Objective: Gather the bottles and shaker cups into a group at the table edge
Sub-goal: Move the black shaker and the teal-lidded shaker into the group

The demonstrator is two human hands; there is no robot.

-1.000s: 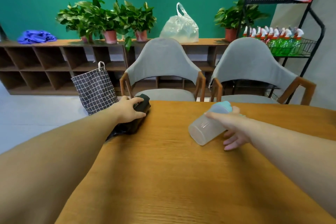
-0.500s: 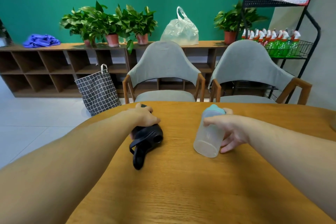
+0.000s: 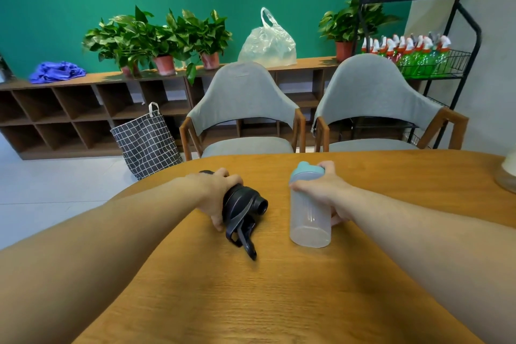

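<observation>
While the left hand's fingers are wrapping the black bottle, which is lying tilted with its strap trailing on the tabletop, the right hand is gripping the clear shaker cup just under its blue lid. Both are sitting mid-table, near each other. The loose strap is likely to snag or swing into the cup, and a top-heavy grip risks tipping it.

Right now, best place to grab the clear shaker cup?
Round the upper body, just under the teal lid, coming from the right side as the right hand does. The clear shaker cup stands upright and its smooth wall narrows towards the base, so a low grip could slip.
</observation>
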